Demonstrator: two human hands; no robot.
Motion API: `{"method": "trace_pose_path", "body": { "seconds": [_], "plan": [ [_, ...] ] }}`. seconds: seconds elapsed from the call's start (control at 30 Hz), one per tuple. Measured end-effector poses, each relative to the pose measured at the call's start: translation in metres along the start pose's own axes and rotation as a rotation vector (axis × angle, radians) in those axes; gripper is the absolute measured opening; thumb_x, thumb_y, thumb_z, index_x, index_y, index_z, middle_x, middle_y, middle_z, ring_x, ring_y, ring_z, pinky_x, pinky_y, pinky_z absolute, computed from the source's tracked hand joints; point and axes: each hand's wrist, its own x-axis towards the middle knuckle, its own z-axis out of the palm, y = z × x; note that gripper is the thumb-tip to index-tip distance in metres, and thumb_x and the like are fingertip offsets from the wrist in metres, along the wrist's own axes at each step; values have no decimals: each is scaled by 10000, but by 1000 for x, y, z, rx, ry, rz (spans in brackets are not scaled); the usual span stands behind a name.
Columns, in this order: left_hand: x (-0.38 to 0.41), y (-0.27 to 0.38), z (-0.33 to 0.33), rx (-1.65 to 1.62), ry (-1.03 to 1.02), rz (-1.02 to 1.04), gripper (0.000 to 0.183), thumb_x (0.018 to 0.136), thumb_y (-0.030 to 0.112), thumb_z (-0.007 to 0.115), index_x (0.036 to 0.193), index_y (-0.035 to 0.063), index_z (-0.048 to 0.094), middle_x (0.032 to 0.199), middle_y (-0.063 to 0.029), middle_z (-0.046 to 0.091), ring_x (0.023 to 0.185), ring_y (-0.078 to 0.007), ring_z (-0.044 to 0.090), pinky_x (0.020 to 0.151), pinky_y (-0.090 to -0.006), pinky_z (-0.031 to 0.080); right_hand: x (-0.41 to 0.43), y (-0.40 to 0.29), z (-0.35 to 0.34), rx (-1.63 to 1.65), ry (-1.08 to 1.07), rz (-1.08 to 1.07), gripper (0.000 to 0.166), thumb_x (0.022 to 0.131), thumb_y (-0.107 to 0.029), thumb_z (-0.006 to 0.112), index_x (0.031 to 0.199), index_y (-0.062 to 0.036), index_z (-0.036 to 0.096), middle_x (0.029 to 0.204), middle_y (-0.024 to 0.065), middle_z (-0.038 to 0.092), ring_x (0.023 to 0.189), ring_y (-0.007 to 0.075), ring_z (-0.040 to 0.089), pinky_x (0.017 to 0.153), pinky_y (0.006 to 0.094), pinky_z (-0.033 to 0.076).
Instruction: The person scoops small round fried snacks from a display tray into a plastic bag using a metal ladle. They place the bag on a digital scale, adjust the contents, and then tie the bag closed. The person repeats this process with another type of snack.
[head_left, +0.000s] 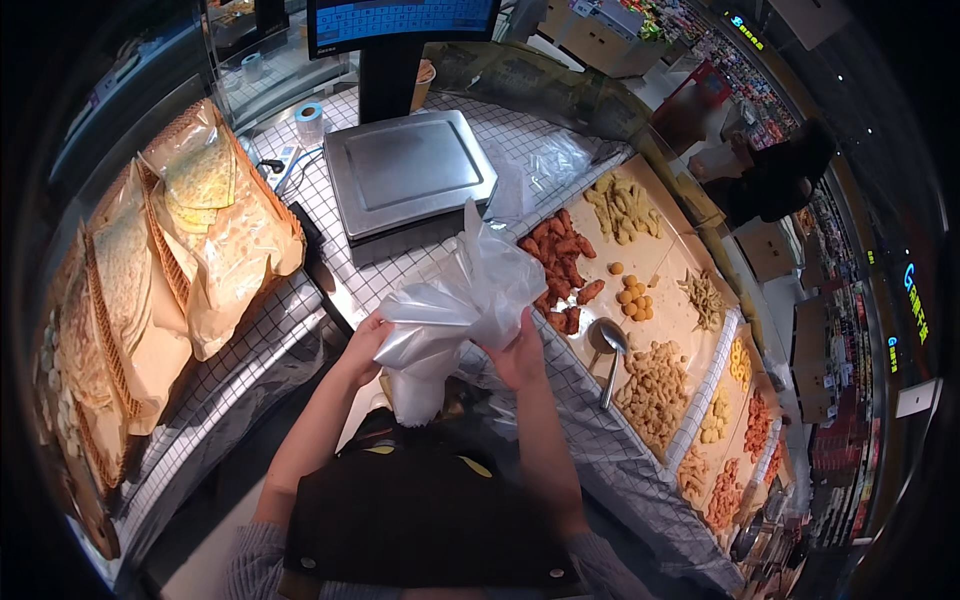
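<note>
Both of my hands hold a crumpled bundle of translucent plastic bags in front of my body. My left hand grips its left edge, and my right hand grips its right side. Just beyond the bundle stands a weighing scale with a flat metal platform, beneath a screen on a dark post. A label roll is to the left of the scale. Some loose clear plastic lies to its right on the checked cloth.
Flatbreads lie in paper-lined baskets at left. On the right, a lined counter holds fried chicken pieces, yellow balls, fried nuggets and a metal spoon. A person in dark clothes is beyond the counter's barrier.
</note>
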Motion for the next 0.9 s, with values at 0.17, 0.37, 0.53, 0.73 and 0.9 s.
{"method": "trace_pose_path", "body": {
  "seconds": [0.17, 0.37, 0.53, 0.73, 0.9],
  "plan": [
    [-30, -31, 31, -254, -81, -118, 345, 982, 206, 455, 1271, 22, 490, 1146, -123, 612, 979, -218, 629, 865, -344, 519, -65, -23, 6, -349, -197, -192, 651, 940, -520, 403, 1425, -99, 295, 1417, 120, 376, 1250, 295, 416, 1020, 475, 346],
    [-74, -92, 82, -408, -196, -324, 424, 972, 272, 420, 1255, -33, 502, 1185, -201, 588, 1040, -314, 611, 937, -440, 489, -140, -10, -57, -529, -2, -213, 640, 927, -301, 541, 1444, -66, 245, 1418, 110, 353, 1249, 232, 400, 993, 404, 365],
    [-115, -136, 116, -327, -184, -305, 410, 966, 252, 432, 1256, -26, 511, 1191, -182, 591, 1045, -281, 614, 919, -404, 501, -204, -15, -79, -498, -74, -191, 651, 917, -328, 564, 1427, -52, 269, 1388, 101, 382, 1174, 214, 461, 953, 381, 404],
    [-142, -181, 116, 200, -242, -292, 396, 947, 117, 495, 1337, 60, 456, 1202, -58, 571, 1048, -137, 581, 864, -277, 494, -229, -17, -93, -455, 82, -285, 427, 965, -287, 497, 1310, -45, 427, 1244, 53, 521, 1112, 171, 506, 911, 354, 423],
    [-163, -203, 113, 294, -250, -321, 391, 969, 143, 468, 1354, 84, 437, 1220, -43, 553, 1064, -120, 553, 852, -260, 481, -247, -44, -74, -337, 201, -237, 377, 942, -267, 543, 1239, -39, 503, 1144, 40, 572, 1018, 134, 534, 876, 279, 426]
  ]
}}
